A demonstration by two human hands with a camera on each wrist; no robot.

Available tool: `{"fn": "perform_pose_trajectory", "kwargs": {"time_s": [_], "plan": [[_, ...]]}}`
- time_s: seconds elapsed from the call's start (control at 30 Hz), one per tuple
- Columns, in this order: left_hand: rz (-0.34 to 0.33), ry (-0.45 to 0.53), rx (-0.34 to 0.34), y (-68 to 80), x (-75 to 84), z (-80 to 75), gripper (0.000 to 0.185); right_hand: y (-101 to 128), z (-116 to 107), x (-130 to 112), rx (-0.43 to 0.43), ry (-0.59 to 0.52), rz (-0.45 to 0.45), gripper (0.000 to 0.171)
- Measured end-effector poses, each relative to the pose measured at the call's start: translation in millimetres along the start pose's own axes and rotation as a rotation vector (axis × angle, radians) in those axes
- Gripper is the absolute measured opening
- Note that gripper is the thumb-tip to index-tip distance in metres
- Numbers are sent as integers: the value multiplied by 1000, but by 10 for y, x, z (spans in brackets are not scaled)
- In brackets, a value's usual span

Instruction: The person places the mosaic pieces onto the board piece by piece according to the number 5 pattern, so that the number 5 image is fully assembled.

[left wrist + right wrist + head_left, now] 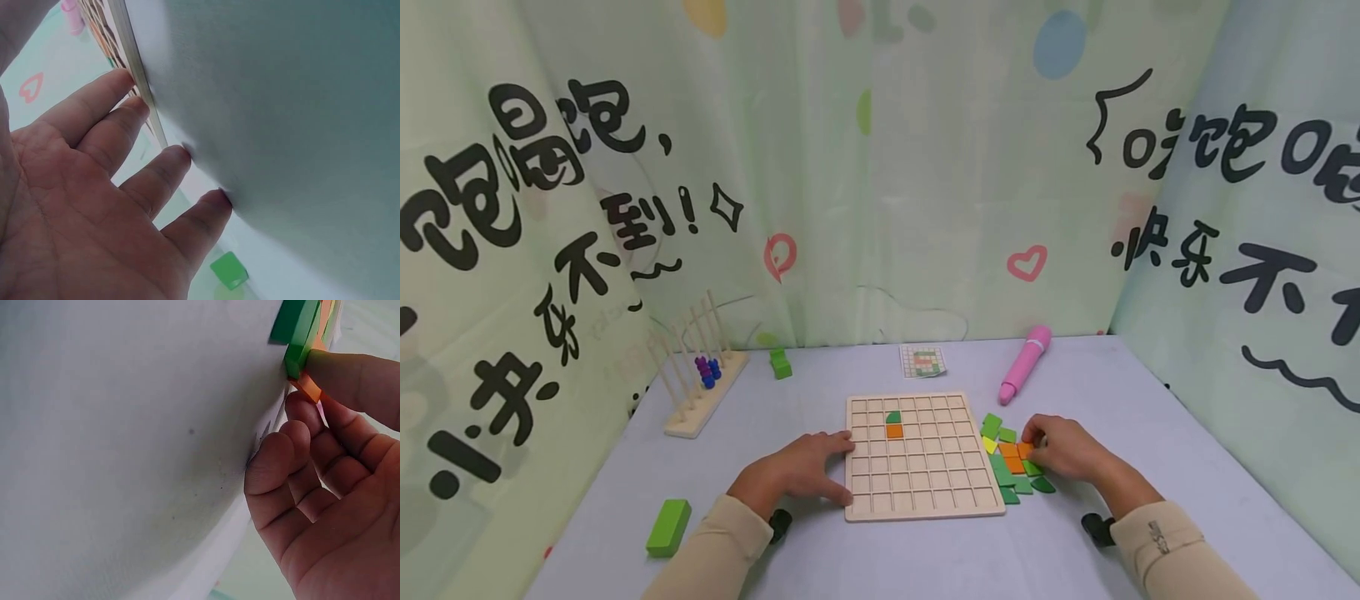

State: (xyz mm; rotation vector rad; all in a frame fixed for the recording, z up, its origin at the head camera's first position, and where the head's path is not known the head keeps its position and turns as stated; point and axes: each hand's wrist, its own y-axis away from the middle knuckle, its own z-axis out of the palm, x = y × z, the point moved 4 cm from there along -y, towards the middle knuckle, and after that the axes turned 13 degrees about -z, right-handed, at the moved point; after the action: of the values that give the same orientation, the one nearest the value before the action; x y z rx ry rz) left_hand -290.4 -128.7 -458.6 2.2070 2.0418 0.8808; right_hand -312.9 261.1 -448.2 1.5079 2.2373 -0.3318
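A wooden grid board [925, 479] lies on the table between my hands. A green tile [892, 417] with one rounded corner and an orange square tile [894, 431] sit in its upper cells. With spread fingers, my left hand [797, 468] touches the board's left edge; its fingertips meet the board's side and the table in the left wrist view. Right of the board, my right hand [1067, 450] pinches an orange tile [307, 386] between thumb and index finger. Beneath and beside that hand lies a heap of green, yellow and orange tiles [1003, 472].
A pink marker-shaped object [1025, 367] and a pattern card [923, 362] lie behind the board. At the back left stand a pegged wooden rack [730, 367] with blue and purple beads and small green blocks [781, 364]. A green block [668, 528] lies front left.
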Motion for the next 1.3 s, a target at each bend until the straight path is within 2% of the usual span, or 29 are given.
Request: {"fn": "perform_pose_trajectory", "kwargs": {"time_s": [0.33, 0.63, 0.9, 1.3], "plan": [[18, -3, 4, 11, -29, -22, 83, 0, 13, -13, 19, -24, -28, 11], [19, 9, 5, 10, -43, -9, 81, -60, -39, -78, 41, -124, -65, 9], [16, 29, 1, 1, -42, 5, 81, -194, 57, -288, 21, -285, -48, 9], [37, 34, -1, 23, -5, -8, 81, -426, 219, -752, -9, -304, -159, 5]]}}
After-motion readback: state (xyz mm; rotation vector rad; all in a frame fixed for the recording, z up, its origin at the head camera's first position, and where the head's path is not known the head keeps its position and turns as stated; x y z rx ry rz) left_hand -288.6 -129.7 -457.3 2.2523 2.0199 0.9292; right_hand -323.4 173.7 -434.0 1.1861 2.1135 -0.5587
